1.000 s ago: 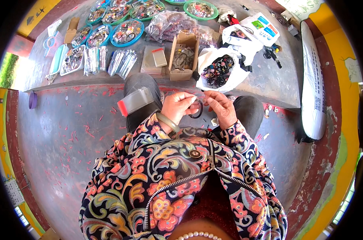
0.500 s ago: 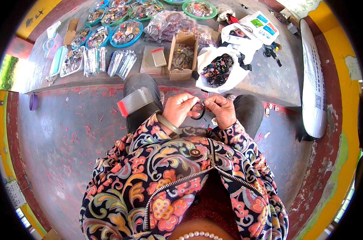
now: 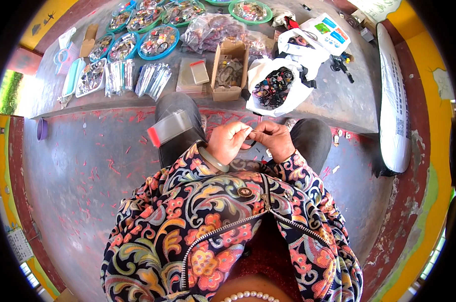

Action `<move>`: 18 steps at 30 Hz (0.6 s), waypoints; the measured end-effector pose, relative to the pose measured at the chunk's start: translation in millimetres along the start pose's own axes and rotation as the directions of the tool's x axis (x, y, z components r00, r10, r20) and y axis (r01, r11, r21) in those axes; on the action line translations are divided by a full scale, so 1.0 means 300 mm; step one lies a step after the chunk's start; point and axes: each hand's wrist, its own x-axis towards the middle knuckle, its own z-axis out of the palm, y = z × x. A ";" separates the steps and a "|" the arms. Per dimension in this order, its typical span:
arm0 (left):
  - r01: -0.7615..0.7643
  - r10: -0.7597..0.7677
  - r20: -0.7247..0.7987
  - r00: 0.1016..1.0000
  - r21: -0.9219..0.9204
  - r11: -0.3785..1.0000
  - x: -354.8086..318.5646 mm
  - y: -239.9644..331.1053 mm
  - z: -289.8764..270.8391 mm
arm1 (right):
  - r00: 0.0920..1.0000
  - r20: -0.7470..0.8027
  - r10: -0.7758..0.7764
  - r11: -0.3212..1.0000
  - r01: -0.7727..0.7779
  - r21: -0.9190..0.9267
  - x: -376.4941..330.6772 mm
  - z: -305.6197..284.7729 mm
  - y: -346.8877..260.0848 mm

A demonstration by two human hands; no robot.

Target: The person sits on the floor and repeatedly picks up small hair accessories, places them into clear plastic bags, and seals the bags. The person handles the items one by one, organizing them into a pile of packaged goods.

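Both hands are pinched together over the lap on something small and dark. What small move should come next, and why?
Probably slip the small dark ring into a clear sleeve from the stack of clear bags on the left knee. The left hand and right hand meet fingertip to fingertip on it, the stack lies close beside the left hand, and more dark rings wait in the white bag. The item is too small to identify surely.
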 end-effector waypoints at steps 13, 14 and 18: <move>0.241 -0.241 0.016 0.970 -0.042 0.970 0.022 0.040 -0.071 | 0.980 -0.102 0.169 0.972 -0.149 0.180 -0.014 -0.059 0.002; 0.217 -0.218 -0.016 0.976 -0.062 0.974 0.024 0.039 -0.077 | 0.967 -0.149 0.207 0.953 -0.165 0.255 -0.008 -0.070 0.015; 0.276 -0.287 -0.020 0.958 -0.220 0.936 0.021 0.019 -0.090 | 0.958 -0.145 0.249 0.794 -0.116 0.596 0.007 -0.087 0.026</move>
